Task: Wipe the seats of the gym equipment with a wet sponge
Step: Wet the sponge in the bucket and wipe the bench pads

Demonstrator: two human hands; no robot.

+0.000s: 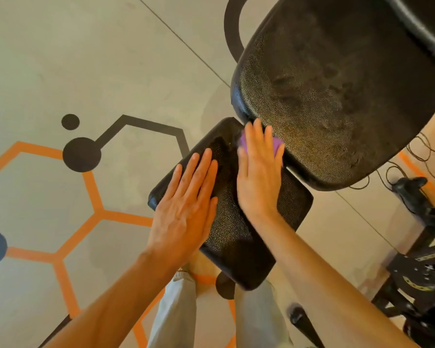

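A black padded seat (234, 234) of the gym machine lies below me, with a larger black back pad (337, 101) rising beyond it. My left hand (186, 209) rests flat on the seat's left part, fingers straight and together, holding nothing. My right hand (259, 172) presses flat on a purple sponge (276, 144) at the seat's far end, where the seat meets the back pad. Most of the sponge is hidden under my fingers; only its purple edges show.
The pale floor (111, 59) carries orange and black hexagon lines and dark dots. A black metal frame (425, 272) with cables stands at the right. My legs in light trousers (176, 310) stand under the seat's near end.
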